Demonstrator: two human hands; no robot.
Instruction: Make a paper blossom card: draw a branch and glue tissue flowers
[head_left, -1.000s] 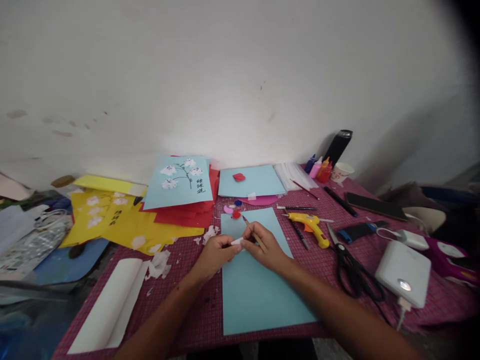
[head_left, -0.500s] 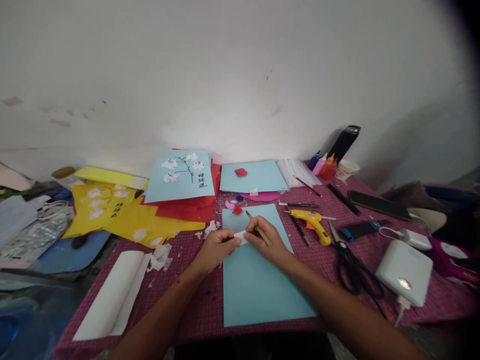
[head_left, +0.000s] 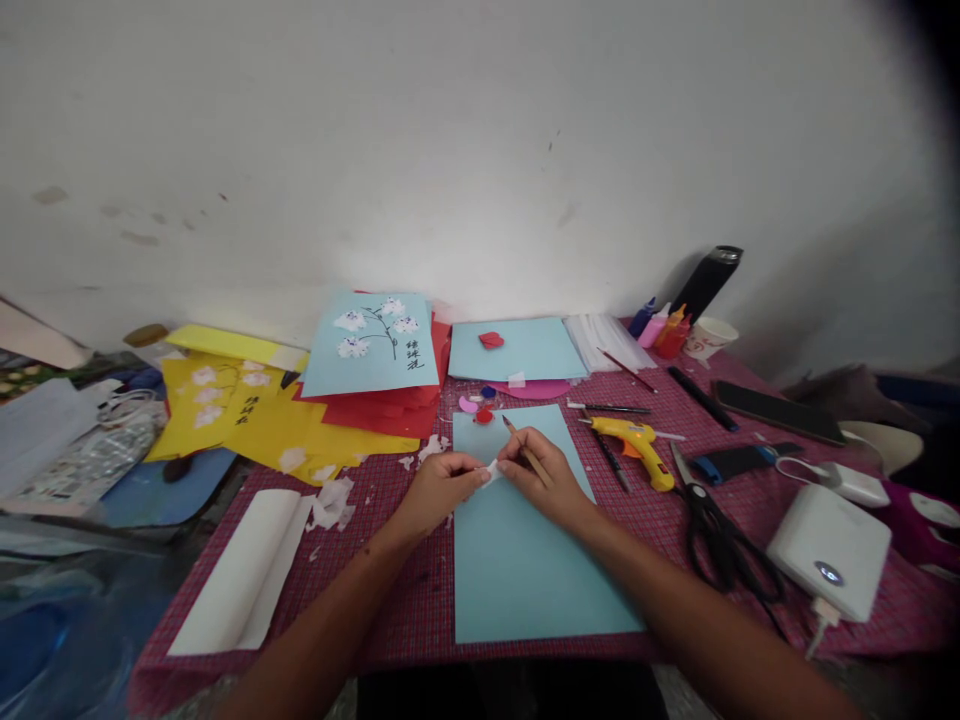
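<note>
My left hand [head_left: 444, 487] pinches one side of a small white piece of paper [head_left: 492, 470]. From the other side my right hand [head_left: 541, 474] pinches the same piece with thumb and fingertips. A thin brush [head_left: 527, 450] with a dark tip is also tucked in the right hand, pointing up and left. Both hands are over a light blue sheet [head_left: 525, 580] lying on the table. Just beyond the fingers, at the sheet's top edge, are small dabs of red [head_left: 484, 414], pink [head_left: 468, 404] and dark blue [head_left: 489, 393] paint.
Right of the sheet lie a yellow glue gun [head_left: 634, 445], black scissors [head_left: 720, 540] and a white power bank [head_left: 831, 550]. Paint bottles [head_left: 660, 325] and a black flask [head_left: 709, 280] stand behind. At left are a white paper roll [head_left: 232, 570], torn scraps [head_left: 330, 503] and a flower picture [head_left: 371, 345].
The white paper between my fingers looks narrower and more bunched than before. Both hands stay close together over the blue sheet. The whole view has shifted slightly.
</note>
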